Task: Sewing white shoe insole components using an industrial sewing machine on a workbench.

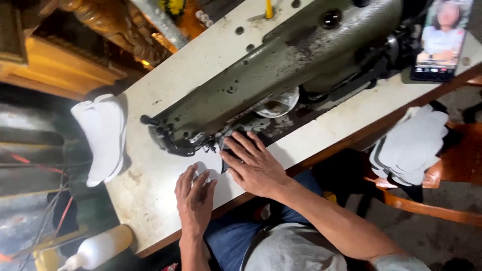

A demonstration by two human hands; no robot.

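Now left hand flat on white piece, right hand flat near table edge.

Olive sewing machine (cream table)

Worn matt metal sewing machine on a scuffed, stained white tabletop edged in wood.

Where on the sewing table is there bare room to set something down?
Bare tabletop lies between the stack of white pieces and the left hand. A bare strip runs along the near edge, right of the right hand. Crowded: under the sewing machine, and by the phone.
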